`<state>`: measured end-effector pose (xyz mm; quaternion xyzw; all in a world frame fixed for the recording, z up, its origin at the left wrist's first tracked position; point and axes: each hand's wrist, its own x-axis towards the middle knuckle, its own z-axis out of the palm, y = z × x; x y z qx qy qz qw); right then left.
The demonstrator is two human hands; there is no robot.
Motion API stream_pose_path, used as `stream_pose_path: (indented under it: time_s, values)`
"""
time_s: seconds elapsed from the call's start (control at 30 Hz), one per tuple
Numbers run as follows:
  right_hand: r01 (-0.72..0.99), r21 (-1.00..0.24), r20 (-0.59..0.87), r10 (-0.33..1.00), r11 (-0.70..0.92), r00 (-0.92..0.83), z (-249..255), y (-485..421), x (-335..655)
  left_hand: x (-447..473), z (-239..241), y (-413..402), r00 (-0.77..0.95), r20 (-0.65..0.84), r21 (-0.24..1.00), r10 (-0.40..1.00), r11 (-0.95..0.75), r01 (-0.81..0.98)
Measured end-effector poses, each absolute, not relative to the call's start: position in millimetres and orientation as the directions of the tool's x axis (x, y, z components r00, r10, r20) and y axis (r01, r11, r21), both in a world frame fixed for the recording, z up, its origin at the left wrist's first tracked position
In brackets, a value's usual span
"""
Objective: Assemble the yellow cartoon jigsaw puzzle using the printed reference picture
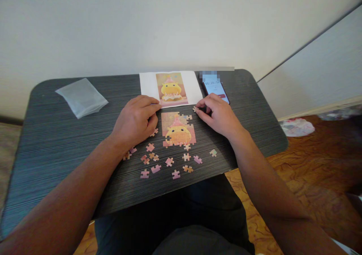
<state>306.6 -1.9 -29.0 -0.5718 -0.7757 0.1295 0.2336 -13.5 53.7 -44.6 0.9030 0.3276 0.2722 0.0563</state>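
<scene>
Puzzle piece [194,108] — pinched in right hand [217,115]; left hand [135,121] loosely curled, empty, beside puzzle [178,130].

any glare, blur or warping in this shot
Head view: soft even light, no harsh glare; the table edges bow from wide-angle warping; a blurred patch covers the top of the phone; faint shadows under the left hand and right hand; the puzzle stays sharp.

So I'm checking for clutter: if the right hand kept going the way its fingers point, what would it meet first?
The right hand, pinching a small puzzle piece, points left. First in line is likely the reference picture's lower edge, then the left hand; depth is unclear.
</scene>
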Motion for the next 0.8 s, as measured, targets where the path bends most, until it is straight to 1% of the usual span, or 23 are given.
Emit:
stream_pose_path:
  time_s: [0.23, 0.4, 0.57, 0.7, 0.8]
  values:
    - [0.836, -0.457, 0.2, 0.951, 0.302, -0.235, -30, -2, 306, -12, -43, 51, 0.647, 0.487, 0.259, 0.588, -0.804, 0.535]
    - [0.826, -0.473, 0.207, 0.95, 0.305, -0.233, -29, -3, 309, -10, -39, 49, 0.699, 0.501, 0.281, 0.51, -0.86, 0.426]
    - [0.769, -0.566, 0.187, 0.954, 0.298, -0.233, -27, -6, 316, 0, -36, 41, 0.795, 0.457, 0.306, 0.398, -0.91, 0.28]
    - [0.625, -0.717, 0.182, 0.948, 0.31, -0.262, -25, -10, 317, 8, -35, 33, 0.83, 0.433, 0.296, 0.351, -0.925, 0.237]
    - [0.564, -0.749, 0.195, 0.93, 0.346, -0.311, -25, -12, 314, 11, -35, 31, 0.841, 0.426, 0.287, 0.332, -0.932, 0.223]
